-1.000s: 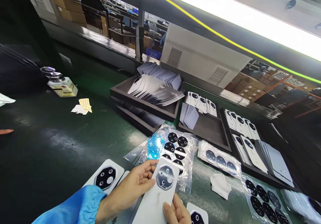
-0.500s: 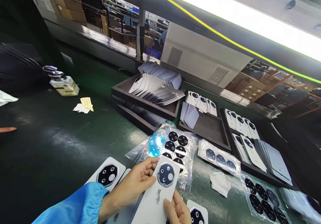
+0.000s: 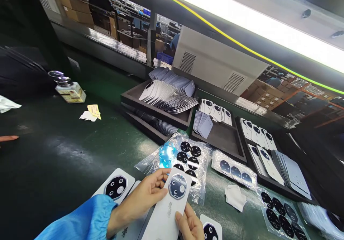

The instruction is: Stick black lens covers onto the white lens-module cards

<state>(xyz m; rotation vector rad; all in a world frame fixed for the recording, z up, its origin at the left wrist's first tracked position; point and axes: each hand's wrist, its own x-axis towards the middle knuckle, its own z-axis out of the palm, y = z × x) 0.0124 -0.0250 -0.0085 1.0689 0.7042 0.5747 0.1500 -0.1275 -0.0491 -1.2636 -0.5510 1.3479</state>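
Both my hands hold one white phone back cover (image 3: 169,211) with an octagonal dark camera lens piece (image 3: 177,187) near its top end. My left hand (image 3: 143,198), in a blue sleeve, grips the cover's left edge with the fingers curled beside the lens piece. My right hand (image 3: 189,225) pinches the cover's lower right edge at the bottom of the view. Under my hands lie other white covers (image 3: 116,187) with black camera pieces, one more at the lower right (image 3: 211,231).
Clear bags of black lens pieces (image 3: 189,156) lie just beyond my hands, with more to the right (image 3: 279,218). Dark trays (image 3: 158,113) hold stacks of covers. A white wipe (image 3: 235,197), a small bottle (image 3: 69,91) and paper scraps (image 3: 90,114) lie on the green belt. Another person's fingertip (image 3: 8,138) shows at far left.
The cover in my hands has tilted slightly, so glare shifts across its lens piece. Both hands keep the same grip; the view has drifted a little.
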